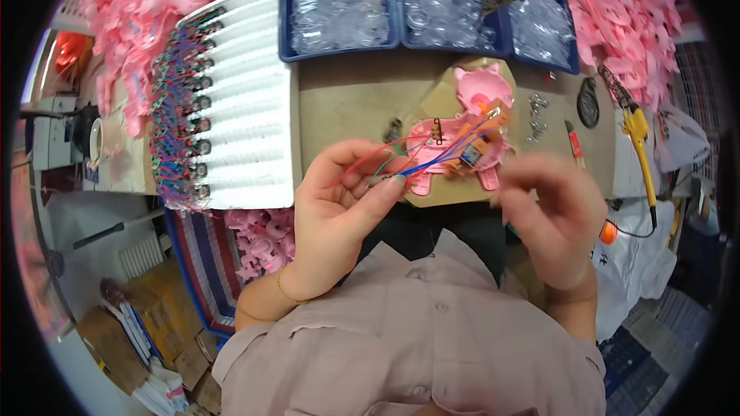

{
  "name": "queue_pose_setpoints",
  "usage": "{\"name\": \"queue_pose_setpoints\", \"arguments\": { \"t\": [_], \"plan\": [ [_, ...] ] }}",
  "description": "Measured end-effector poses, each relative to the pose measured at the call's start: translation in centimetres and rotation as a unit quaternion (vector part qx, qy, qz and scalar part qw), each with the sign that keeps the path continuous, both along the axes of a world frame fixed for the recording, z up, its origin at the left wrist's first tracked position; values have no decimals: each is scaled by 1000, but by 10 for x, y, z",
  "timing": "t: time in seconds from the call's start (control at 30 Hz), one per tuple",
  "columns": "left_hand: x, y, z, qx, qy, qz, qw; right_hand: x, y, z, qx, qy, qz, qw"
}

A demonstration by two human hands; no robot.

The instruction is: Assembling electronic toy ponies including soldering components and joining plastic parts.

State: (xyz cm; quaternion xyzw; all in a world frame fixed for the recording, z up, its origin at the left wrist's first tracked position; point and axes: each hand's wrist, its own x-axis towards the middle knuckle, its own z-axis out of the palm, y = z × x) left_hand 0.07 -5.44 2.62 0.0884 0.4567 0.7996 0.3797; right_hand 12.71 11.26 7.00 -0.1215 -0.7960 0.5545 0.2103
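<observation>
My left hand [327,219] is closed at the fingertips on a bundle of thin coloured wires [447,158], mostly red, blue and green. The wires lead right to orange parts [493,117] at an opened pink plastic toy shell [422,132]. The shell has an eared head part [484,86] and lies on a tan board [441,94]. A small dark component [472,156] sits among the orange parts. Just right of the shell is my right hand [559,219], fingers curled and smeared by motion, so whether it holds anything cannot be told.
Blue trays [287,52] of clear plastic parts line the back. At left, a white foam sheet [250,108] carries wired components [173,115]. On the right lie small screws [537,117], a red knife [575,143] and a yellow soldering iron [637,129]. Pink shells [127,38] are heaped behind.
</observation>
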Motion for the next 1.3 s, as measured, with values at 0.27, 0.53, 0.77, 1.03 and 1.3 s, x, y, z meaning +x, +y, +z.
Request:
{"name": "queue_pose_setpoints", "arguments": {
  "t": [0.27, 0.53, 0.77, 1.03, 1.3],
  "plan": [
    [-5, 12, -10, -89, 369, -32, 925, -26, -13, 5, 239, 57, 75, 966],
    [-16, 14, 9, -64, 193, -149, 968, -39, 24, 9, 118, -95, 122, 981],
    [-1, 17, -4, -83, 367, -56, 925, -23, 13, -15, -350, -226, 125, 900],
    [-9, 13, -8, -96, 340, -68, 933, -29, 17, -18, -346, -221, 139, 901],
    [-20, 3, -5, -70, 432, -59, 897, -29, 5, -24, -336, -120, 27, 934]
  ]
}}
